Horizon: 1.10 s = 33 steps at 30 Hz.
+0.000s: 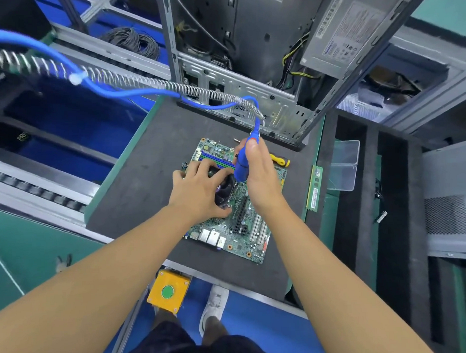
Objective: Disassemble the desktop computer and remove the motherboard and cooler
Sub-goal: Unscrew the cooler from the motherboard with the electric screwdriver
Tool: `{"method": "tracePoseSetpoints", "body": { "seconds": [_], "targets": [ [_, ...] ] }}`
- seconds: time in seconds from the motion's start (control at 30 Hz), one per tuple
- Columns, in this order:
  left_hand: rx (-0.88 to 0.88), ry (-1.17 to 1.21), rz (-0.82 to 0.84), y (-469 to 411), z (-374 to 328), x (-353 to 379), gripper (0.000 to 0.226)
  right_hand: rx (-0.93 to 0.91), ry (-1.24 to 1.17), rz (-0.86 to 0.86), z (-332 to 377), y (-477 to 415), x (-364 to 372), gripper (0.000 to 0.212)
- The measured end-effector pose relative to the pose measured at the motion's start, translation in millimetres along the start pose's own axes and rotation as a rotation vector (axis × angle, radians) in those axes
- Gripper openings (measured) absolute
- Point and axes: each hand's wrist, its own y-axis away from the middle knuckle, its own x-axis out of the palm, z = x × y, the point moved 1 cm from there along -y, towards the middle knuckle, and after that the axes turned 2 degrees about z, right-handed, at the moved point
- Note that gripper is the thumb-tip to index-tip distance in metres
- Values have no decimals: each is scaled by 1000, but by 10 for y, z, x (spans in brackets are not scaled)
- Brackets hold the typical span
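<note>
Head view, looking down the person's own body.

Arms: both forearms bare from the frame edge to the wrists; no sleeves, watch, bands or gloves in sight. Left hand (198, 193) and right hand (258, 175) bare, no rings seen. Nails short on the fingers that show.

Lower body: dark shorts (179, 344) at bottom centre, navy or black, fabric blurred. One shoe (214, 306) visible, white or light grey, low-cut, with a dark opening at the ankle. Lacing too blurred to make out. Second shoe hidden from the camera.
</note>
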Motion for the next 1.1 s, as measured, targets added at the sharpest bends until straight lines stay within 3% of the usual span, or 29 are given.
{"method": "tracePoseSetpoints", "body": {
  "seconds": [0.2,0.57,0.87,1.1],
  "targets": [
    [-7,-12,-5,-6,-5,10,88,-24,-236,81,-37,-112,-101,32],
    [-1,-35,11,-27,3,39,91,-54,-110,332,-143,-233,-115,24],
    [3,-28,13,-25,9,39,91,-52,-44,267,-105,-236,-76,41],
    [7,-18,5,-28,18,44,93,-51,-200,231,-90,-273,-148,34]
  ]
}}
